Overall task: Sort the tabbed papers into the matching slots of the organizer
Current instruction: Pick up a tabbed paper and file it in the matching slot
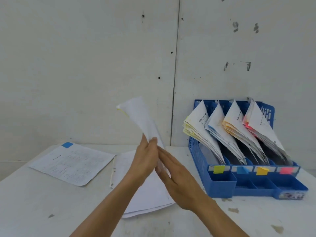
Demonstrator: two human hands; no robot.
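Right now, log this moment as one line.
left hand grips yellow-tabbed paper | right hand flat against it | blue-tabbed sheet lies on table

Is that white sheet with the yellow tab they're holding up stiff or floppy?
Probably floppy: the white yellow-tabbed paper sheet curls over above the left hand gripping it. Likely light too: a mere pinch holds it raised.

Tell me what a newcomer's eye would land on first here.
The blue organizer at right stands out, packed with four leaning stacks of tabbed papers. Mid-frame, the left hand pinches a yellow-tabbed paper upright, the right hand flat against it. A blue-tabbed sheet lies on the table at left.
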